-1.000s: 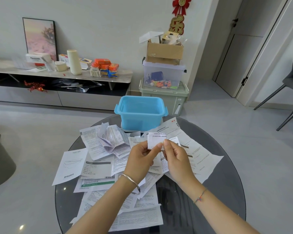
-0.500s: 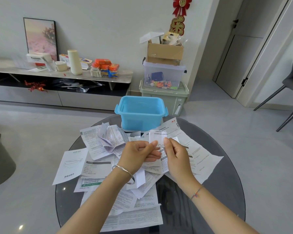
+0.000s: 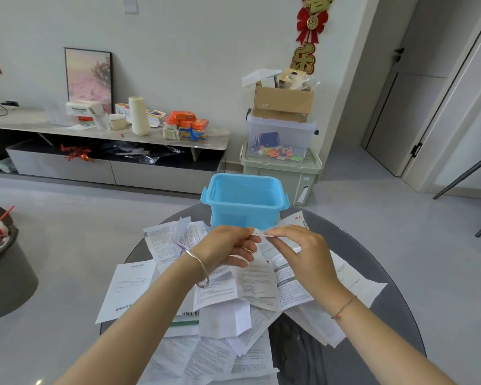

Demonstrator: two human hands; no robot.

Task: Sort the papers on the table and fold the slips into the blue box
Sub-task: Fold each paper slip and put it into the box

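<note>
Round dark glass table [image 3: 368, 245]: bare glass at 2 to 5 o'clock, right out to the rim. The rest is covered.

Blue box [image 3: 245, 207]: at 12 o'clock beside the far rim, lid off, mouth unobstructed.

Loose printed papers [image 3: 220, 315]: overlapping pile from the centre to 6 o'clock. One white sheet [image 3: 127, 290] lies at the 8 o'clock rim.

Slip [image 3: 262, 233]: seen edge-on, raised above the pile just in front of the box's near wall.

Left hand [image 3: 228, 245]: fingers curled, pinching the slip's left end; silver bangle [image 3: 199, 269] at the wrist.

Right hand [image 3: 297, 244]: fingertips pinching the slip's right end; red string bracelet [image 3: 343, 308].

Surroundings:
- 12 o'clock: stacked storage bins [image 3: 281, 168] with a cardboard box [image 3: 282, 102] on top.
- 10 o'clock: cluttered low console [image 3: 109, 129].
- 9 o'clock: dark stool [image 3: 9, 279].
- 2 o'clock: chair legs [image 3: 461, 176].
- Open grey floor lies between these.
</note>
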